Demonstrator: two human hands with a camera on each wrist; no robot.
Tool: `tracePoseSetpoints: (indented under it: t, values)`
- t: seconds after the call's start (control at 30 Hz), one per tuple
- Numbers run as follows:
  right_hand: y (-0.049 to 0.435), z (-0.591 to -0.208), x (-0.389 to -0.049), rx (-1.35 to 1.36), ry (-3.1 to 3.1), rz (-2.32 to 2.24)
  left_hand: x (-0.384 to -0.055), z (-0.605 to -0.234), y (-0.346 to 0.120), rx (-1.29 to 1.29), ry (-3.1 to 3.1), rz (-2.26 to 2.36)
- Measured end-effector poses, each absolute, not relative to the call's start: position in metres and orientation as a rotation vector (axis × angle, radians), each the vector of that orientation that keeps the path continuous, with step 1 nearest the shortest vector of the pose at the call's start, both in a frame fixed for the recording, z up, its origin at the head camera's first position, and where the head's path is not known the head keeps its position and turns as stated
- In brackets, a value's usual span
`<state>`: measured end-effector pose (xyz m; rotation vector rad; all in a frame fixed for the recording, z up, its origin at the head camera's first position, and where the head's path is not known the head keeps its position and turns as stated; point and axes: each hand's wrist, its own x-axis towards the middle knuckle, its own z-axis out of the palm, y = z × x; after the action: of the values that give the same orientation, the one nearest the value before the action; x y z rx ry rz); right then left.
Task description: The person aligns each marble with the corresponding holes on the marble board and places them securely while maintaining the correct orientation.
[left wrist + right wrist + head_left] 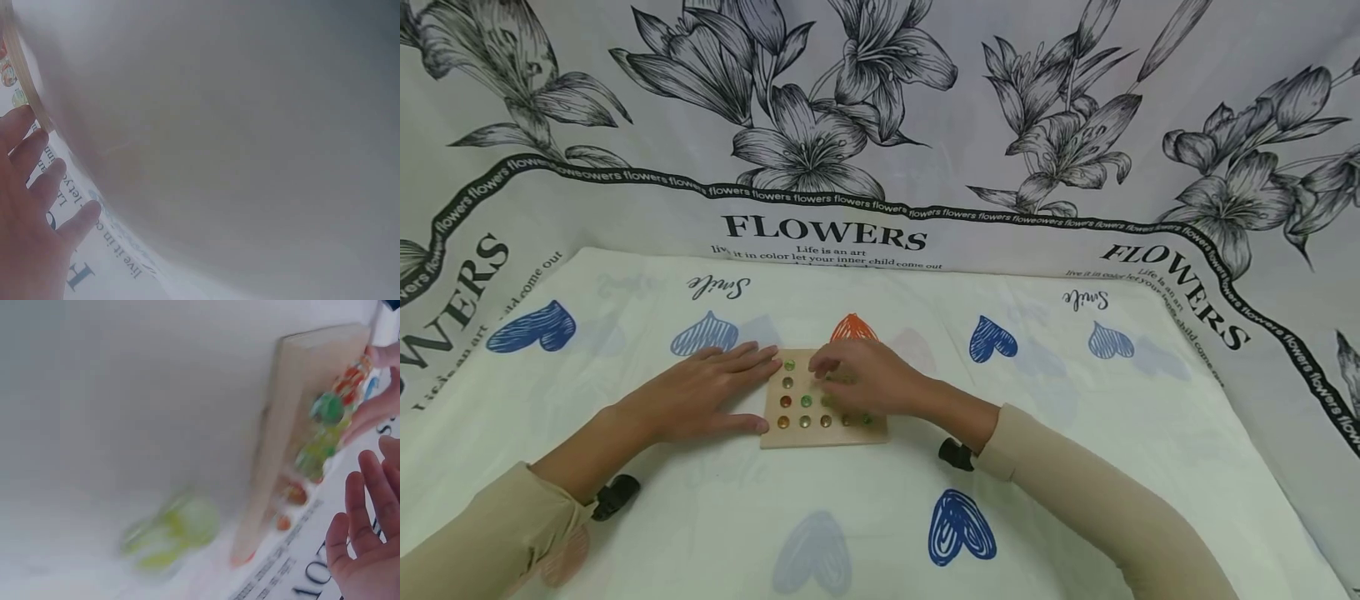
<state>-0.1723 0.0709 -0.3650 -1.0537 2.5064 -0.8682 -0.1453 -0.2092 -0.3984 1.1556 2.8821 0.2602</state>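
Observation:
A light wooden board (820,437) lies on the table, with glass marbles in orange, green and clear tones, such as an orange one (786,401), set in rows. My left hand (707,396) lies flat at the board's left side, fingers stretched to its far corner and thumb at its near corner. In the left wrist view the board's edge (25,75) shows beside the fingertips. Over the board's right part reaches my right hand (876,375), index finger bent and thumb beneath, covering several marbles. I cannot tell whether a marble sits between finger and thumb.
A white tablecloth printed with hearts (961,527) covers the table, and a flower-printed cloth (805,142) hangs behind it. Blurred yellow-green shapes (175,531) appear left of the board in the right wrist view. Dark wrist devices (616,497) sit under both forearms.

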Motion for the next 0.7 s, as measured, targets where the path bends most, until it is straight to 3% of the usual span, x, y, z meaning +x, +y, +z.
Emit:
tracePoseSetpoints:
  t: [0.7]
  values:
    - [0.165, -0.388, -0.166, -0.915, 2.568, -0.976, -0.143, -0.397, -0.206, 1.127, 2.876, 0.244]
